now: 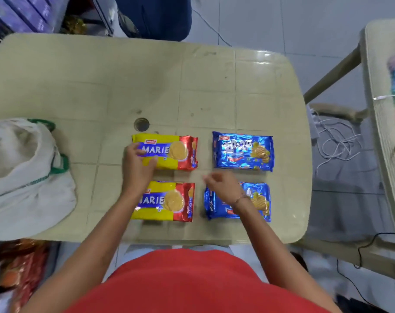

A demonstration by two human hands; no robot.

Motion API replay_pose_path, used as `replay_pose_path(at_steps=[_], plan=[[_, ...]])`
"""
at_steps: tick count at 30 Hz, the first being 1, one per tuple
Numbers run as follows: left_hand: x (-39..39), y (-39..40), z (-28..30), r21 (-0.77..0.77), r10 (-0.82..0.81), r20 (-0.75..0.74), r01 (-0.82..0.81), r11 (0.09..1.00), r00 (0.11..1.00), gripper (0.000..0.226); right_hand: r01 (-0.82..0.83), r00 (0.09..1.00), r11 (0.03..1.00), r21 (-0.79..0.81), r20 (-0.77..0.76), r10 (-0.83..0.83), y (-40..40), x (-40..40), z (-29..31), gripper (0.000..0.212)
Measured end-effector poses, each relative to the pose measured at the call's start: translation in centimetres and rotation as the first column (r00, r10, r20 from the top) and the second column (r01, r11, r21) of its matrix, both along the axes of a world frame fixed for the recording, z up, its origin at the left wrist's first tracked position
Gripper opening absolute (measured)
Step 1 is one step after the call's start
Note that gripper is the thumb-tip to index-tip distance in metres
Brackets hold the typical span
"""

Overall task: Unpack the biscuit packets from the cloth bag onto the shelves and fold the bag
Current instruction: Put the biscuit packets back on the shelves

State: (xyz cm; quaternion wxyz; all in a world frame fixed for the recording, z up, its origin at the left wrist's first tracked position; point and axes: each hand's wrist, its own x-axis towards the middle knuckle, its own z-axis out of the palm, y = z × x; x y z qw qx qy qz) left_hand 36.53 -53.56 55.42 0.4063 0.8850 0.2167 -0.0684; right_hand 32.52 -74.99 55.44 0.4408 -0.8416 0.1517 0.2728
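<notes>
Here, four biscuit packets on a beige table [101, 86], long axes left-right, right of the open white cloth bag [22, 177]. Far yellow-red Marie packet [176, 152] gripped at its left end by the left hand [139, 164]. Right hand [223, 186] loosely curled, seemingly empty, above the near blue 20-20 packet [216, 206].

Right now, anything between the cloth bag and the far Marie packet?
Head view: only bare table between the cloth bag and the far Marie packet. The left hand rests on that packet's bag-side end.
</notes>
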Motion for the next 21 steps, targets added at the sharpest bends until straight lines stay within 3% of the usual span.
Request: replay_pose_path(at_steps=[2, 3, 5, 8, 10, 12, 16, 18, 21], plan=[[-1.8, 4.4, -1.4, 0.085, 0.105, -0.265, -0.085, 0.993, 0.958, 0.085, -0.252, 0.939, 0.968, 0.009, -0.240, 0.247, 2.8, -1.6, -1.4, 0.040], [-2.7, 5.6, -1.8, 0.004, 0.079, -0.406, -0.085, 0.996, 0.910, 0.097, -0.269, 0.917, 0.963, 0.014, -0.302, 0.260, 3.5, -2.2, -2.2, 0.045], [-4.6, 7.6, -2.5, -0.320, -0.134, -0.532, -0.053, 0.946, 0.836, 0.094, -0.172, 0.924, 0.985, 0.028, -0.342, 0.171, 4.7, -3.1, -3.4, 0.061], [-6.2, 8.2, -2.2, -0.487, -0.275, -0.502, -0.005, 0.874, 0.820, 0.044, -0.080, 0.940, 0.990, 0.116, -0.321, 0.113, 5.0, -3.9, -4.5, 0.068], [-5.7, 8.1, -1.3, -0.496, -0.277, -0.458, 0.015, 0.868, 0.845, 0.024, -0.009, 0.951, 0.987, 0.159, -0.303, 0.058, 4.8, -3.7, -2.3, 0.040], [-4.5, 8.4, 0.1, -0.514, -0.271, -0.405, 0.027, 0.858, 0.873, 0.024, 0.085, 0.956, 0.965, 0.249, -0.293, -0.008, 4.4, -2.6, -0.1, 0.021], [-0.5, 8.2, 2.5, -0.544, -0.212, -0.266, 0.035, 0.838, 0.940, 0.027, 0.181, 0.979, 0.933, 0.310, -0.152, -0.139, 4.1, 1.6, 2.9, 0.013], [1.9, 7.8, 2.6, -0.546, -0.197, -0.220, 0.047, 0.837, 0.956, 0.026, 0.219, 0.975, 0.937, 0.273, -0.101, -0.199, 4.4, 4.1, 3.1, 0.017], [4.9, 7.2, 1.8, -0.545, -0.173, -0.216, 0.028, 0.838, 0.961, 0.046, 0.285, 0.959, 0.922, 0.262, -0.094, -0.269, 4.8, 6.6, 2.9, 0.029]])
